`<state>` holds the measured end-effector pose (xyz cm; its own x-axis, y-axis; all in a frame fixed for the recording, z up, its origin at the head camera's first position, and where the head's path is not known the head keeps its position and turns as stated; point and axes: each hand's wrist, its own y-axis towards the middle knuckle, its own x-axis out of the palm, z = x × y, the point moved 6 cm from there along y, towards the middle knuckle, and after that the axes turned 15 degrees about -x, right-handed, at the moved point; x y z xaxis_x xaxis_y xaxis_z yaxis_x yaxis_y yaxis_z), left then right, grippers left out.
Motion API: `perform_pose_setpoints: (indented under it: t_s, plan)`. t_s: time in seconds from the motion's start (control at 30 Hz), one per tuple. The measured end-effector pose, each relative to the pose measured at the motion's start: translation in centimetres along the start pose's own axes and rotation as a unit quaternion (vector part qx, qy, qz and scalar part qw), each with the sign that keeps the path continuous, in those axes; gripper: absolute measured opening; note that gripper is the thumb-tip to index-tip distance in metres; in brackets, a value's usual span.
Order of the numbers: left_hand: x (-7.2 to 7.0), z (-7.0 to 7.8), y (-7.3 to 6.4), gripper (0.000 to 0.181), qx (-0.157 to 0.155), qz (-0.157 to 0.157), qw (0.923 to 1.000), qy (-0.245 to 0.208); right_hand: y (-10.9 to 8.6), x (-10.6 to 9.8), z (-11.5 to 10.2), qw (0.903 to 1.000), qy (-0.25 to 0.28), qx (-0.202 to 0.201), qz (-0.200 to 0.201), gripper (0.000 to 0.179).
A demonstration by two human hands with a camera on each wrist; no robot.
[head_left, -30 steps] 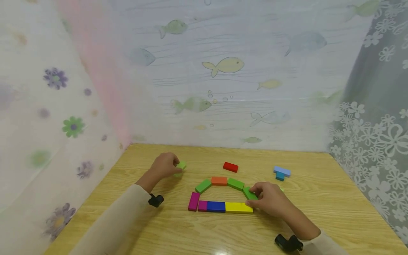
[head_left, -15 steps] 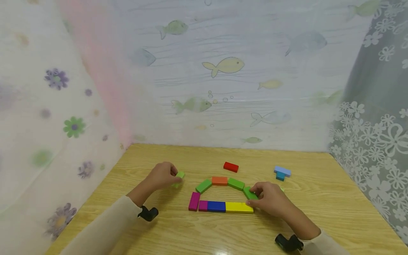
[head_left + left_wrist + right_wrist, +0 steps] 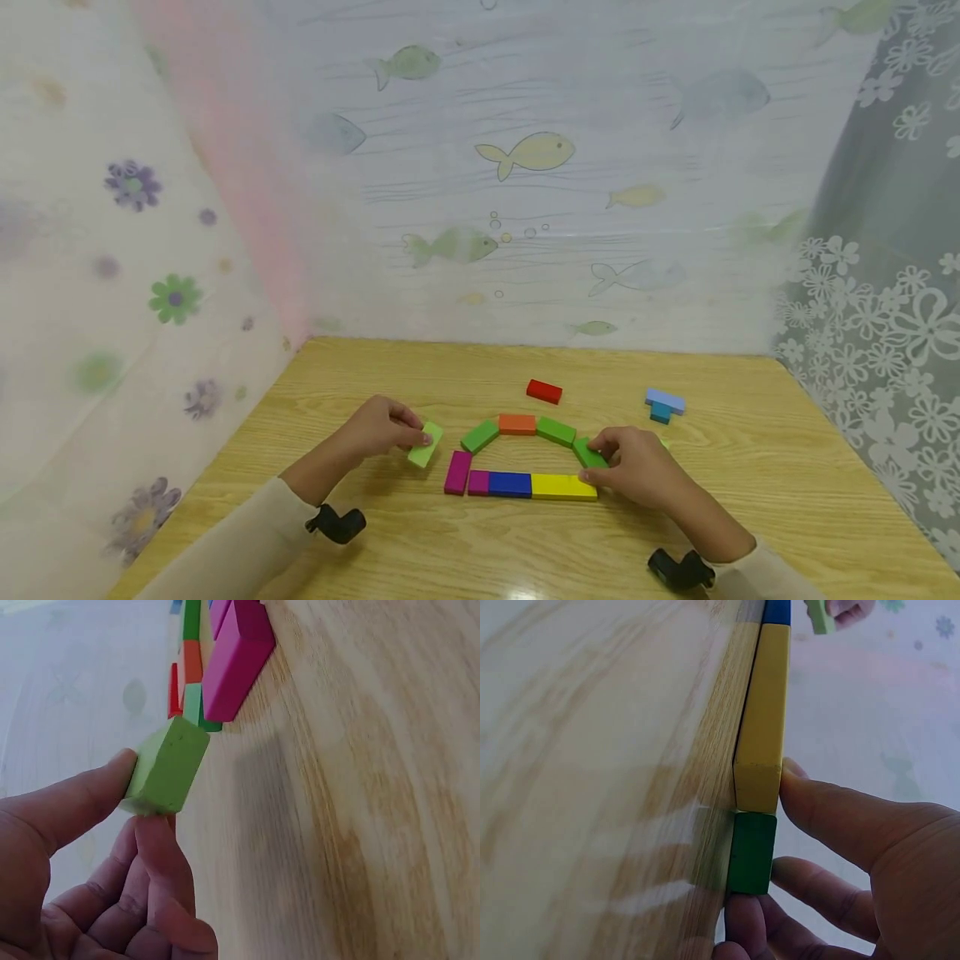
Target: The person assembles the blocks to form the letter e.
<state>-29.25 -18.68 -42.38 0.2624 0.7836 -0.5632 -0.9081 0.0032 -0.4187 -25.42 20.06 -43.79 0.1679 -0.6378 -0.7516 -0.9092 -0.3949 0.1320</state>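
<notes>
Head view: the left hand (image 3: 381, 432) pinches a lime block (image 3: 424, 447) between thumb and fingers, just left of a closed shape laid out in blocks on the worktop (image 3: 465, 550); the left wrist view shows this block raised, with a shadow below. The right hand (image 3: 641, 471) has its fingers curled round the third green block (image 3: 587, 452) at the shape's right end, its thumb against the yellow block (image 3: 564, 486); in the right wrist view those two blocks touch.

Eight blocks make up the shape. Along the near side run a small magenta block (image 3: 478, 482), one blue block (image 3: 510, 484) and the yellow one, end to end. A larger magenta block (image 3: 457, 472) slants up at the left, and the arch continues with the first green block (image 3: 480, 435), one orange block (image 3: 517, 425), the second green block (image 3: 556, 431) and the third. Beyond it lie one red block (image 3: 543, 391) and, off to the right, a pale blue block (image 3: 665, 401) touching a teal block (image 3: 660, 412). A pale green thing (image 3: 665, 445) is mostly hidden behind the right hand.

Compared with a second ago, the lime block is nearer the person and shows more of its face; the laid-out blocks and right hand are unchanged.
</notes>
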Motion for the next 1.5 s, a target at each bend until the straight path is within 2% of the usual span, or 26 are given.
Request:
perform_pose_setpoints:
  t_s: [0.3,0.63,0.97,1.23,1.5]
  plan:
    - [1.2,-0.8,-1.7,0.036,0.003,-0.099,0.995,-0.015,0.0,-0.1,-0.1,1.0,-0.002,-0.004,0.0,0.042]
    - [3.1,-1.1,-3.3,0.022,0.002,-0.173,0.9849,-0.013,-0.1,-0.1,-0.3,0.9999,0.002,-0.011,0.001,0.042]
    - [5.1,-1.4,-4.6,0.019,-0.018,-0.201,0.9794,0.011,-0.1,0.0,-0.2,0.9999,0.004,-0.01,0.002,0.041]
    - [5.5,-1.0,-5.1,0.023,-0.004,-0.191,0.981,0.036,-0.1,-0.1,-0.2,1.0,0.003,-0.009,0.001,0.042]
    - [5.7,-0.7,-4.8,0.025,0.005,-0.186,0.9812,0.05,-0.1,-0.2,-0.3,0.9999,0.0,-0.012,0.002,0.042]
